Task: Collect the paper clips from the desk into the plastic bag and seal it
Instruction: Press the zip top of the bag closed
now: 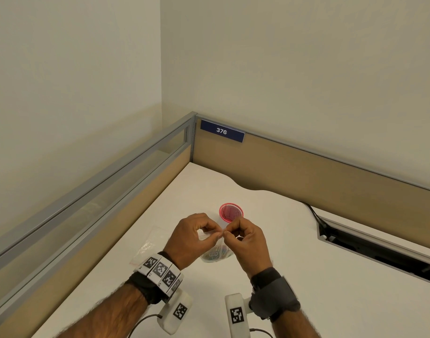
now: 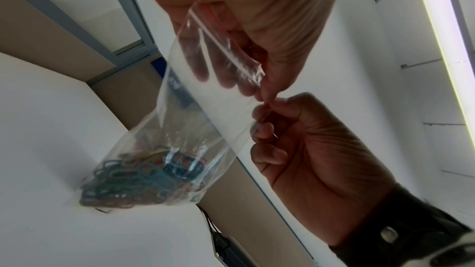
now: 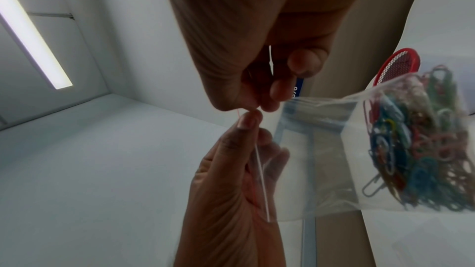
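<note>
The white desk (image 1: 294, 276) fills the lower half of the head view, with a spare bag (image 1: 149, 242) lying flat left of centre. Above it the left hand (image 1: 193, 240) and right hand (image 1: 248, 242) meet at lower centre — both pinch the top strip of the clear bag (image 2: 195, 113). Its bottom rests on the desk, holding the coloured clips (image 2: 133, 180). A red mesh cup (image 1: 231, 212) stands just behind the hands.
</note>
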`<action>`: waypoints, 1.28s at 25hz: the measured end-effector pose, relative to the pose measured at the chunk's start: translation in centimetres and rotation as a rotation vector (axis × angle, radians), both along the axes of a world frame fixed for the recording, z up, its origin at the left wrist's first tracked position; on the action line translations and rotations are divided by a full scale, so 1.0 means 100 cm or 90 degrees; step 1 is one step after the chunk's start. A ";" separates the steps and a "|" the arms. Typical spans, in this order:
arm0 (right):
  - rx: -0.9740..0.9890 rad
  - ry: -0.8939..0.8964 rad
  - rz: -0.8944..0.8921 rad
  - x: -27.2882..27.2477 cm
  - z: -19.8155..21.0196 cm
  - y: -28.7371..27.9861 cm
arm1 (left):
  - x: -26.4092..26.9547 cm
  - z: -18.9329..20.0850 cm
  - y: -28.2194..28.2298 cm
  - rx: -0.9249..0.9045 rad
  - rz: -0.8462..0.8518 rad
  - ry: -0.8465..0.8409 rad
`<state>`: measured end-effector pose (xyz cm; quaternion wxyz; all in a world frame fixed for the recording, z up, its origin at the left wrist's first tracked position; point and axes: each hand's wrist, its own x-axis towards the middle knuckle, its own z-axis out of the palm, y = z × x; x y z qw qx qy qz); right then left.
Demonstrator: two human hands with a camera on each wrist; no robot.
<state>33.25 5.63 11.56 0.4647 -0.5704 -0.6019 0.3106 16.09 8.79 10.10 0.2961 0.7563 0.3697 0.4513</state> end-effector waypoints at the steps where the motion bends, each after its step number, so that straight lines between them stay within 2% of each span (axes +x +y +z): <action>1: 0.000 0.000 -0.001 -0.001 0.000 0.000 | 0.000 -0.001 0.001 0.010 0.004 0.011; 11: 0.003 0.012 -0.001 -0.006 0.000 0.000 | 0.001 -0.002 0.003 0.060 0.045 0.048; 18: 0.017 -0.008 -0.023 -0.005 -0.002 -0.003 | -0.002 -0.006 0.005 0.064 0.023 0.084; 25: 0.024 0.027 -0.025 -0.002 -0.003 -0.005 | -0.013 -0.005 0.007 0.064 0.035 0.095; 29: -0.015 0.010 0.044 0.000 -0.002 -0.005 | -0.020 -0.007 0.009 0.032 0.037 0.072; 32: -0.009 -0.034 0.043 -0.002 -0.002 -0.006 | -0.019 -0.009 0.007 0.027 0.019 0.072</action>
